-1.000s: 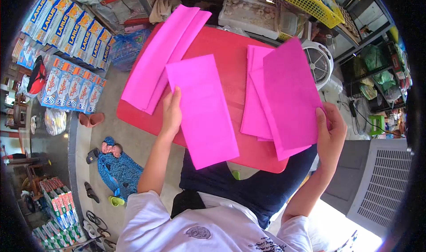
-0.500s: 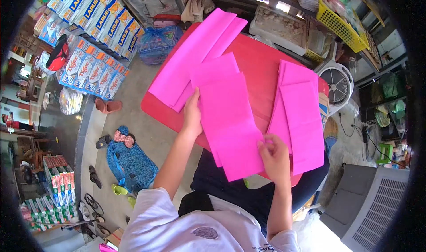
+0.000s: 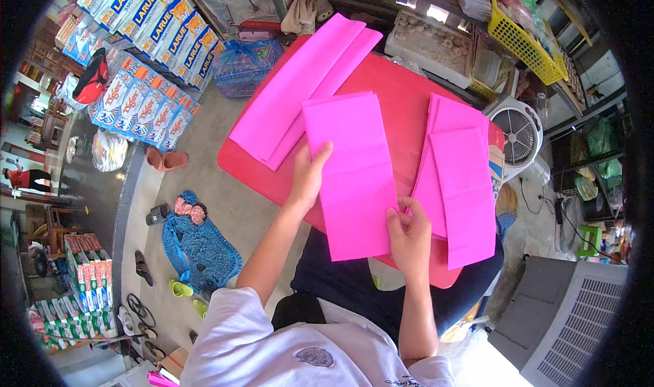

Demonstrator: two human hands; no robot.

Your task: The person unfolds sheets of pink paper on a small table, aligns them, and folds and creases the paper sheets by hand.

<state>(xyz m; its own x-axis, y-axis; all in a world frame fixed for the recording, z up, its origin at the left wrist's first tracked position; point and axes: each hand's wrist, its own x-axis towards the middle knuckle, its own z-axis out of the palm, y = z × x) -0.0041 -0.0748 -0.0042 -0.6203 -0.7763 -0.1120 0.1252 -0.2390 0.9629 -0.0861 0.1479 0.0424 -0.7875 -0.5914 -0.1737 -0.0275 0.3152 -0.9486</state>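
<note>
A folded pink paper sheet (image 3: 353, 172) lies lengthwise on the red table (image 3: 402, 98) in front of me. My left hand (image 3: 310, 176) grips its left edge, thumb on top. My right hand (image 3: 409, 234) pinches its right edge near the lower corner. A stack of folded pink sheets (image 3: 460, 183) rests just right of my right hand. A longer pile of pink paper (image 3: 303, 81) lies at the table's far left, apart from both hands.
A white fan (image 3: 521, 132) stands past the table's right side. Yellow baskets (image 3: 524, 36) and shelves fill the back right. Stacked drink cartons (image 3: 146, 67) line the floor at left. A blue mat and sandals (image 3: 194, 244) lie beside my legs. A grey unit (image 3: 579, 326) sits lower right.
My right hand left the right stack and came across to the middle sheet. The two offset sheets in the middle now lie squared together as one. The view shifted left.
</note>
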